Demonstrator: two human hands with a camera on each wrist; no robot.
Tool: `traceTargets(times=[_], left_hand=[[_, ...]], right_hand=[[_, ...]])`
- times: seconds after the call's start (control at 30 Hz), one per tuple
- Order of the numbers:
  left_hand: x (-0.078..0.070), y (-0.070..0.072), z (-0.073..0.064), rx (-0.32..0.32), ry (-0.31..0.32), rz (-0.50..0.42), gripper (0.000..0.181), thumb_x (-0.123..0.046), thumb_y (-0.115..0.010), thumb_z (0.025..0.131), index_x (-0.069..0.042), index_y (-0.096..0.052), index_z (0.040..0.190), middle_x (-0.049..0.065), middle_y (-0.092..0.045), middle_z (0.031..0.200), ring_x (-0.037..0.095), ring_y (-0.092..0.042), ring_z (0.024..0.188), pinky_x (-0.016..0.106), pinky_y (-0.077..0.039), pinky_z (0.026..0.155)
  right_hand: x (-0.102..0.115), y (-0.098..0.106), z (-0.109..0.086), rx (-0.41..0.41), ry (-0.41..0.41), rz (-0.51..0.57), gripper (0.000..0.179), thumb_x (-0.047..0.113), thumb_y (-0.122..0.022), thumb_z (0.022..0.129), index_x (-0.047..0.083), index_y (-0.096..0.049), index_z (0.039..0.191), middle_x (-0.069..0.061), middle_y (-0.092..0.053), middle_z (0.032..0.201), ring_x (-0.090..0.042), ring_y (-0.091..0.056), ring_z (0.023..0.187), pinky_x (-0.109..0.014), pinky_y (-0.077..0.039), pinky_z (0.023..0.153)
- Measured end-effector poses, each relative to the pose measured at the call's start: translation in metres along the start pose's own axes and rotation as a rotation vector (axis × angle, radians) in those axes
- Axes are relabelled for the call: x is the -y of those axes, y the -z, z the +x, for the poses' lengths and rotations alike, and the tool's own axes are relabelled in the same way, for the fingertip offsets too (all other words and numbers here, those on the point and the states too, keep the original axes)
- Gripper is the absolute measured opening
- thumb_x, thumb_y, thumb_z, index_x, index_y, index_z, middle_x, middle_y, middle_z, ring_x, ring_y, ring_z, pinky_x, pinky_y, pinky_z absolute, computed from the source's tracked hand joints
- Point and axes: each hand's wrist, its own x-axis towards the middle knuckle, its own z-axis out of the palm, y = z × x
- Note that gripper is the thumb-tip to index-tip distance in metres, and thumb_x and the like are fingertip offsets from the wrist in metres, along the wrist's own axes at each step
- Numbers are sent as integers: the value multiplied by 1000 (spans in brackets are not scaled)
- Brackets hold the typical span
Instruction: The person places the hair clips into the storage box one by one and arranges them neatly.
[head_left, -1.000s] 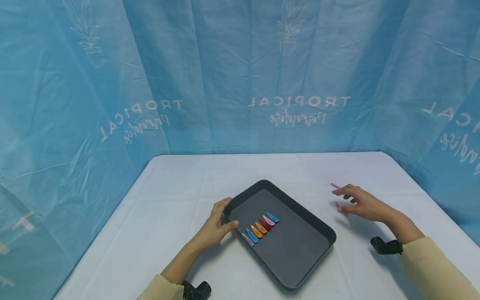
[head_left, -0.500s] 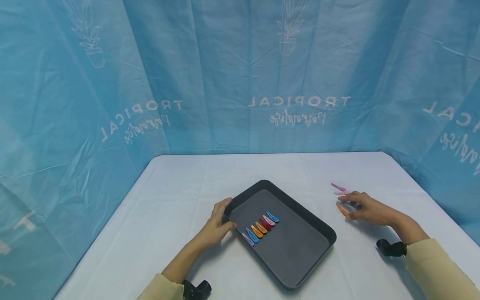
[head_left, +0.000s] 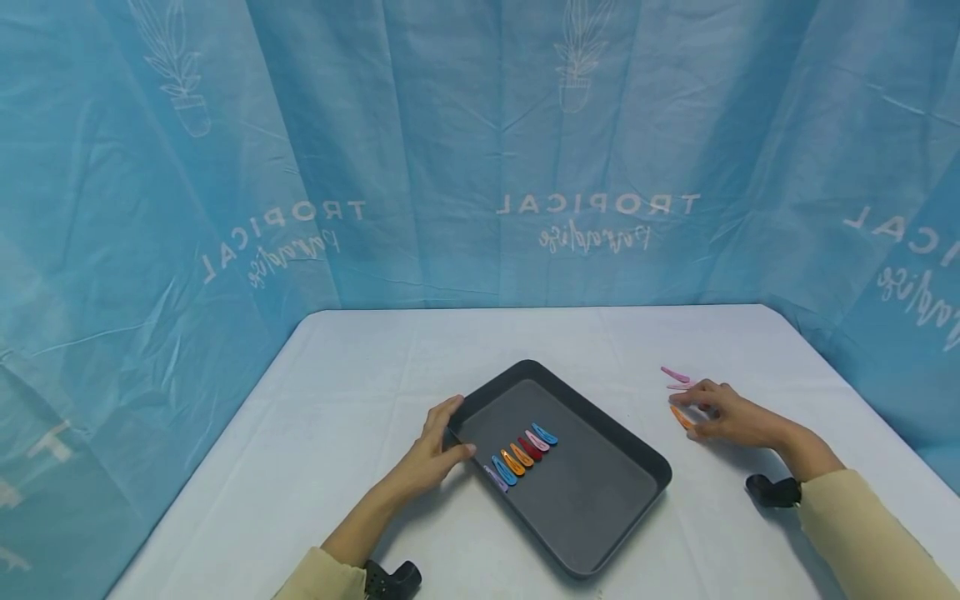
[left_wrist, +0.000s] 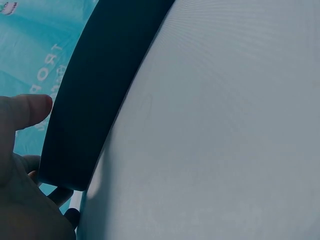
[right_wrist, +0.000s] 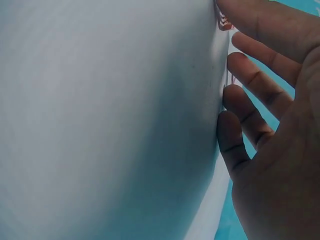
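Now that the right hand (head_left: 737, 418) has lowered, its half-curled fingers (head_left: 699, 389) seem to pinch the orange clip (head_left: 681, 417) between them, ending the reach.

Place: curtained-off work space, type of building cannot be told | Sign: blue curtain (head_left: 450, 125) on three sides, with mirrored lettering (head_left: 598, 204) | Inside: table under white cloth (head_left: 360, 392)

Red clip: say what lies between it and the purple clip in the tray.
Between the red clip and the purple clip lie two orange clips and one blue clip, as the head view shows.
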Motion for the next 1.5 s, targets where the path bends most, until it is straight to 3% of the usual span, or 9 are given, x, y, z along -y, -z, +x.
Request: traceTargets(times=[0.13,0.33,0.67,1.17,1.5], left_hand=[[2,2,-1,15,-30,20,74,-22,-60,91,-11,-18,151,12,-14,157,41,-11,145,68,-17,108],[7,2,-1,26,-76,44,76,-25,-60,92,-9,-16,151,14,-13,156,43,-13,144,66,-21,108],[7,3,0,25,-61,65,77,-27,-61,91,-10,-16,152,13,-14,156,42,-15,144,65,-20,109],[8,3,0,28,-72,54,77,-23,-61,91,-9,-16,151,14,-13,156,42,-12,144,65,-18,110],[8,1,-1,7,-66,56,77,-25,-62,90,-9,-17,151,14,-14,156,43,-13,144,69,-16,108]], right_hand=[[0,-1,1,2,-11,5,52,31,-72,81,15,-58,129,-10,-50,119,-24,-39,103,-33,-41,78],[-1,-1,1,23,-25,19,54,32,-72,81,16,-57,130,-11,-48,122,-27,-38,106,-36,-42,80],[-3,3,4,49,-13,21,56,33,-72,81,19,-56,132,-10,-47,121,-26,-37,107,-36,-42,81],[-4,0,4,2,-14,62,47,27,-75,78,17,-61,122,-10,-50,117,-25,-37,104,-34,-40,79],[6,5,4,-52,-33,79,50,22,-73,80,6,-56,124,-11,-57,113,-22,-47,97,-26,-43,70]])
